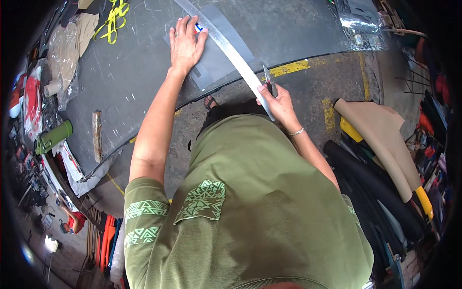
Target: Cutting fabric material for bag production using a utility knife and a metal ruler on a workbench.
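Note:
My left hand (pixel 186 45) lies flat with its fingers outstretched on a translucent grey plastic sheet (pixel 232 36). Its fingertips reach the edge of a long metal ruler (pixel 226 48), beside a small blue, white and red patch. The ruler crosses the sheet at a slant and runs past the table edge toward my body. Near that end, my right hand (pixel 280 103) is closed, its thumb on the ruler. The same hand holds a utility knife (pixel 268 82) with a dark handle, its blade pointing away from me.
A yellow strap (pixel 113 21) lies at the table's far left. Plastic-wrapped material (pixel 62 53), a green cylinder (pixel 54 137) and a worn wooden stick (pixel 97 136) lie along the left side. Brown (pixel 380 139) and black rolls (pixel 373 185) stand at the right. Clear plastic (pixel 363 26) covers the far-right corner.

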Available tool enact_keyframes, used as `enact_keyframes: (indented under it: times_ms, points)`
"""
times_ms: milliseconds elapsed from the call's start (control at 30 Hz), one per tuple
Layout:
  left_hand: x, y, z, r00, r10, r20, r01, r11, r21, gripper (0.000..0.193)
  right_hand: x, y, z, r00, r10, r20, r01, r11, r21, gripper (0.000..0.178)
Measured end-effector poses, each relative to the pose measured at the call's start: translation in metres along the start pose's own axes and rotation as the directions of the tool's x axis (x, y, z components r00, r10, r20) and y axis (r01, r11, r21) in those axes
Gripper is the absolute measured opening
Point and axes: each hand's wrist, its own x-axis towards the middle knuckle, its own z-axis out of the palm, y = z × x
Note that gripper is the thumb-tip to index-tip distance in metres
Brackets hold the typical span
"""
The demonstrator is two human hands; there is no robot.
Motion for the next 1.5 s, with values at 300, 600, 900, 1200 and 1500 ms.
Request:
enact_keyframes:
  times_ms: [300,600,900,1200,1500]
  points:
    - [0.001,0.009,0.004,0.996,0.094,0.009,-0.094,0.978,0.185,0.059,0.003,0.009,-0.015,0.995,-0.095,0.027,0.099,0.931,-0.352,0.038]
    - [0.005,0.016,0.008,0.991,0.117,-0.072,-0.109,0.988,0.111,0.082,0.027,0.013,-0.007,0.983,-0.162,0.083,0.175,0.966,-0.192,0.036]
    - [0.005,0.039,-0.019,0.993,0.038,0.108,-0.040,0.999,0.023,0.070,0.000,-0.006,-0.018,0.971,-0.238,0.029,0.220,0.837,-0.501,0.042]
    - [0.001,0.013,-0.004,0.985,0.170,0.004,-0.161,0.943,-0.292,0.075,0.007,-0.013,-0.017,0.987,-0.159,0.025,0.156,0.904,-0.398,0.033]
    - [0.017,0.049,-0.029,0.971,0.020,0.236,-0.049,0.992,0.118,0.085,0.036,-0.020,0.007,0.999,0.035,-0.041,-0.031,0.995,0.091,0.022]
